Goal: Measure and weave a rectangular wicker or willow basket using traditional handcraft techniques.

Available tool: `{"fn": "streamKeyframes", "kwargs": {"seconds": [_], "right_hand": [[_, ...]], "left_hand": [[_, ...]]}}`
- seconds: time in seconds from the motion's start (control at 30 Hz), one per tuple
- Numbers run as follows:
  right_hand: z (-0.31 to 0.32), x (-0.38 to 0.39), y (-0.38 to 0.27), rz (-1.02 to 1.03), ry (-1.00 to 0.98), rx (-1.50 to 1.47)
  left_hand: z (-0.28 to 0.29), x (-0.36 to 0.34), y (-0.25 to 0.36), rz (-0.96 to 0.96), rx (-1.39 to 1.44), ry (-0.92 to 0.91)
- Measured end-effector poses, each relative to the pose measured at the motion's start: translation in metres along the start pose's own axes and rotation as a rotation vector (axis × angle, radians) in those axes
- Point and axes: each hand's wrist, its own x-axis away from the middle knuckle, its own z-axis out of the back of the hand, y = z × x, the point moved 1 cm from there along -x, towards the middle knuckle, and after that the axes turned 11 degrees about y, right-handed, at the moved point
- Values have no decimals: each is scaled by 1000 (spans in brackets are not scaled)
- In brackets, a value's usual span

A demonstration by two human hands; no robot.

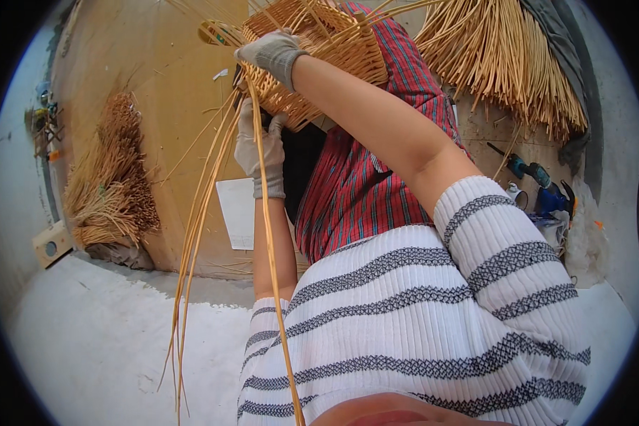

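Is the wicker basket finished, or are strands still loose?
Unfinished: long loose strands trail from the wicker basket, held by the right hand and left hand.

A wooden board leans upright at the back, with a white sheet of paper against its lower part. A sheaf of brown reeds lies against the board's left side, its cut ends bunched low. Just left of it on the white floor sits a small wooden box with a round hole in its face. At upper right a large bundle of pale canes fans downward, a grey cloth draped over its right edge. Below the canes lies a blue power drill, with a white cup just beside it. A red plaid cloth hangs in the middle.
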Motion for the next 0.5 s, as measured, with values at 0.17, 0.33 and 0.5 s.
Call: {"fn": "streamKeyframes", "kwargs": {"seconds": [0.17,0.33,0.5], "right_hand": [[-3,-20,4,118,112,-159],[-12,-37,0,377,-82,17],[-7,-25,-11,255,-88,-6]], "left_hand": [[-1,-3,1,57,125,-19],[3,-4,7,-59,23,53],[5,-7,10,-35,82,2]]}}
